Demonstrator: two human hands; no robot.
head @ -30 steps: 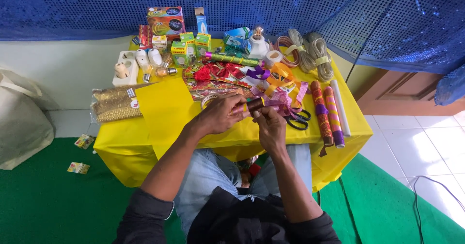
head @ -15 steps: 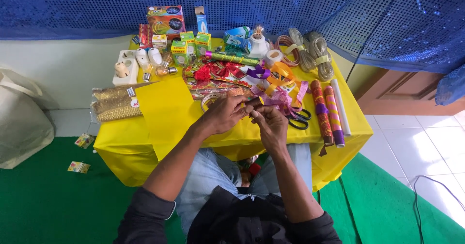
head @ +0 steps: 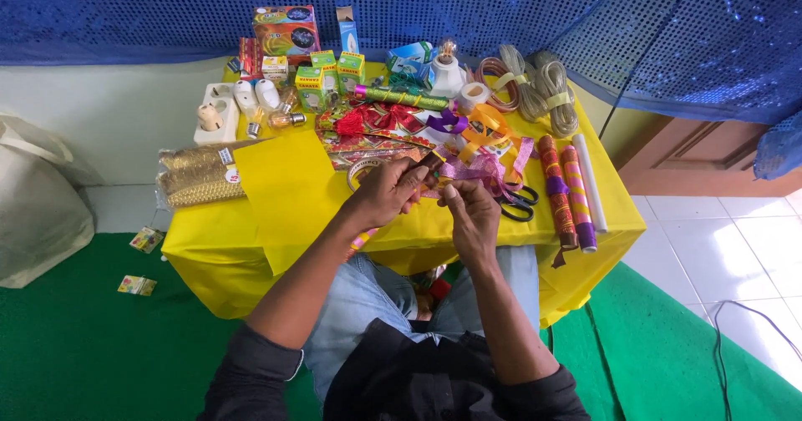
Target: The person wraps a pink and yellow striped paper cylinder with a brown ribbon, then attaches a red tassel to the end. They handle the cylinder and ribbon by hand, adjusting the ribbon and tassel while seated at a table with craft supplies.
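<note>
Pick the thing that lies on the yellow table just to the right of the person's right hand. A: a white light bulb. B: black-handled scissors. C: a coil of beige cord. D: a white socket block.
B: the black-handled scissors lie on the table beside the right hand, while the bulbs, cord and socket block sit farther back.

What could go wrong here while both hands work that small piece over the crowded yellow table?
The left hand and right hand pinch a small pink piece above the table edge; a slip could drop it onto the lap. The open scissors lie beside the right hand and could be knocked. Loose ribbons might snag.
</note>
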